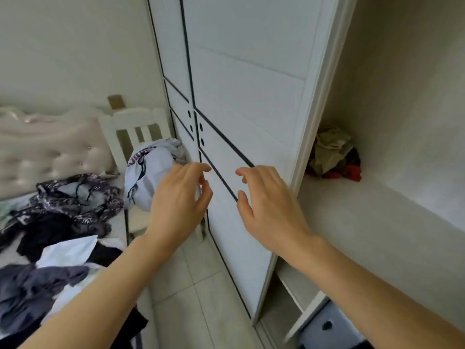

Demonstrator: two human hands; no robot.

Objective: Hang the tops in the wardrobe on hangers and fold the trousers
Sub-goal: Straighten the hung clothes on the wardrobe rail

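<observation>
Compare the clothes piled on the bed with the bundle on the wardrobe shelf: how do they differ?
The clothes on the bed are spread wide and loose; the shelf bundle is one small, tight heap in a corner. The bed pile is mostly black, grey, white and patterned; the shelf bundle is olive with red. Both are unfolded, and neither hand touches them.

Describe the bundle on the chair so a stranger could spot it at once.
Start at the white wardrobe doors; left of them stands a white slatted chair. On its seat sits a pale blue-white bundle with dark markings, far lighter than the dark clothes on the bed.
</observation>
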